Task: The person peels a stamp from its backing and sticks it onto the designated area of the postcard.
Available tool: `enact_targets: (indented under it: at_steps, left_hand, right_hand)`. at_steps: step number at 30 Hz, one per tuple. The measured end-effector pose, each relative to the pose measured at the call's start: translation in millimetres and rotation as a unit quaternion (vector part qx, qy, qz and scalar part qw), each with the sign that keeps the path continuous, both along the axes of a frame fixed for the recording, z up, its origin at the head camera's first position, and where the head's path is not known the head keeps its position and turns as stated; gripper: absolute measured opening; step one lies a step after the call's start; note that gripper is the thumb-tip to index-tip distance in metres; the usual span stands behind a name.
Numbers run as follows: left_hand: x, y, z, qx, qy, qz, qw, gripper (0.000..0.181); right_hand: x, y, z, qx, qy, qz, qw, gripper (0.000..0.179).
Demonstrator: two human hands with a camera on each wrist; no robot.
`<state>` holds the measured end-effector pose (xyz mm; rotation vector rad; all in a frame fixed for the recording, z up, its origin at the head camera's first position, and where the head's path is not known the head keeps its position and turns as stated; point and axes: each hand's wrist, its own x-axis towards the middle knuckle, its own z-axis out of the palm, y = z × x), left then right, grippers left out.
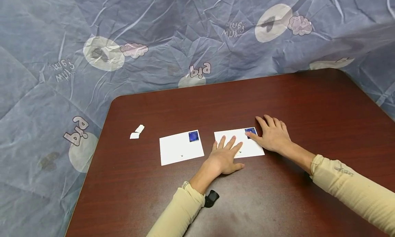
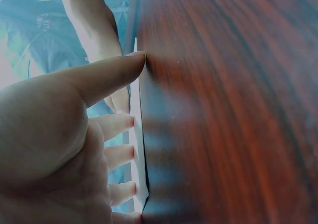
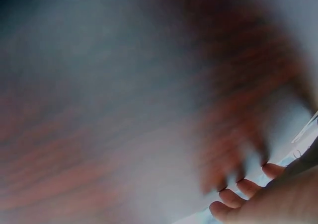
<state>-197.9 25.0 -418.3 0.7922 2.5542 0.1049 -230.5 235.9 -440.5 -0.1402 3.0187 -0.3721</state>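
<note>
Two white envelopes lie flat on the table, each with a dark blue stamp in its upper right corner. My left hand (image 1: 223,159) has its fingers spread over the lower left of the right envelope (image 1: 254,148), its thumb on the wood. In the left wrist view, the left fingertips (image 2: 130,152) touch the envelope. The right hand (image 1: 273,136) lies at that envelope's right end, thumb over part of its stamp (image 1: 251,131), other fingers extended on the table. The left envelope (image 1: 174,149) lies untouched. The right wrist view is mostly blurred, showing several fingertips (image 3: 231,198).
Two small white paper pieces (image 1: 137,132) lie at the table's left. A black strap-like item (image 1: 211,198) shows beside the left sleeve (image 1: 182,209). The brown table (image 1: 129,182) has rounded far corners. Behind it hangs a wrinkled blue printed sheet (image 1: 172,35).
</note>
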Motion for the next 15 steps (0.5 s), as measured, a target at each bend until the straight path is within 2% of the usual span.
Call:
enact_targets:
  at_steps: [8, 15]
  left_hand:
    - [-1.1, -0.1, 0.1, 0.002, 0.002, 0.000, 1.0000, 0.074]
    - [-2.3, 0.3, 1.4, 0.003, 0.004, -0.002, 1.0000, 0.075]
  right_hand:
    - [-6.6, -2, -0.3, 0.008, 0.025, -0.024, 0.9994, 0.075]
    - [-10.6, -2, 1.3, 0.008, 0.017, -0.032, 0.9993, 0.068]
